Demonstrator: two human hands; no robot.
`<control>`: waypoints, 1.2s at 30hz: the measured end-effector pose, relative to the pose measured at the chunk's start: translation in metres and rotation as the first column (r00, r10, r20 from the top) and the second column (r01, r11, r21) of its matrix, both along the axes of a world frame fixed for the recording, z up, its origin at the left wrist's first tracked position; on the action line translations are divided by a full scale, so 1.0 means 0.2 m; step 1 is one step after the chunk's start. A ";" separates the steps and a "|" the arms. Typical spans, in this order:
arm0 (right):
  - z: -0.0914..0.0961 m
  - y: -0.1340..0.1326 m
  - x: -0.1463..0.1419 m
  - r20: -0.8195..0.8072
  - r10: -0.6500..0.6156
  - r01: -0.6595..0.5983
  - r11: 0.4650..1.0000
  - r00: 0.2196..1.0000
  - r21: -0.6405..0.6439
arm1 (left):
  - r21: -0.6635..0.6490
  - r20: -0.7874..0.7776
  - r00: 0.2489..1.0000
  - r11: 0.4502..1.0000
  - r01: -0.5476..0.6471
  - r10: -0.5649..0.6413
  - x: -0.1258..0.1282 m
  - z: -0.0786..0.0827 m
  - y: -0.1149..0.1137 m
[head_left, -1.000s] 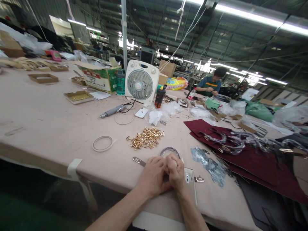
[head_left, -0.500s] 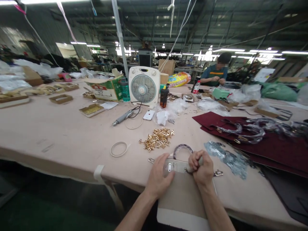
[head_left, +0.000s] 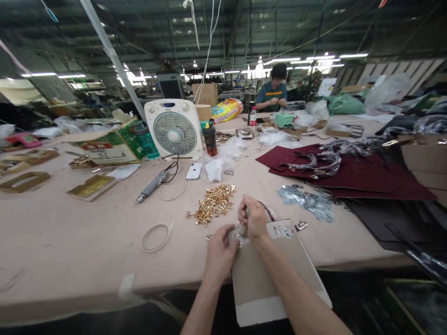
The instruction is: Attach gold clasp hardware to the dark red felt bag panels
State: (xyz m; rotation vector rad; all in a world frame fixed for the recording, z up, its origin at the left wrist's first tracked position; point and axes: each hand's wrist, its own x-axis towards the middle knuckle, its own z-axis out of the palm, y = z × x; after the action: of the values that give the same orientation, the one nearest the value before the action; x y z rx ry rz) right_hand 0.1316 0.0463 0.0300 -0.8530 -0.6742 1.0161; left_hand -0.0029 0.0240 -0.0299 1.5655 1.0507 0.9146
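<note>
My right hand (head_left: 253,218) is closed in a fist around a small pale-handled tool (head_left: 243,228), whose tip is hidden against the panel. My left hand (head_left: 220,257) grips the near-left edge of a beige bag panel (head_left: 275,270) with a white lower end, and the two hands nearly touch. Small metal fittings (head_left: 283,231) sit on the panel's top end. Beyond my right hand lies a dark beaded strap (head_left: 268,213), mostly hidden. A heap of gold metal fittings (head_left: 211,203) lies to the left of my hands.
A pale cord ring (head_left: 156,237) lies left of my hands, with a corded rotary tool (head_left: 152,186) and a phone (head_left: 193,171) behind. Silver scraps (head_left: 305,202) and burgundy panels (head_left: 349,172) lie right. A co-worker (head_left: 272,88) sits at the far table end.
The view has swung left. My right fist and its tool have moved left toward my left hand, now over the panel's left corner. The panel sits more upright, its strap mostly behind my right hand.
</note>
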 end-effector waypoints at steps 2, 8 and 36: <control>-0.01 0.02 -0.01 0.022 0.046 -0.046 0.999 0.999 -0.011 | 0.052 -0.034 0.999 0.999 0.005 -0.003 0.00 0.00 0.00; -0.04 0.05 0.00 0.061 0.165 -0.164 0.986 0.984 -0.024 | 0.095 -0.049 0.998 0.995 0.032 -0.028 0.00 0.03 0.00; -0.06 0.01 0.01 0.176 0.357 -0.364 0.932 0.917 0.006 | 0.123 -0.039 0.989 0.982 0.146 -0.142 -0.03 0.06 0.00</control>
State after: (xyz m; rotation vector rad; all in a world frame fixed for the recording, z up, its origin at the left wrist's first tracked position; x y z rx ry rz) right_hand 0.1338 0.0476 0.0175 -0.8038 -1.0228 1.2636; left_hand -0.0086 0.0232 -0.0184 1.7402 0.9021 0.8743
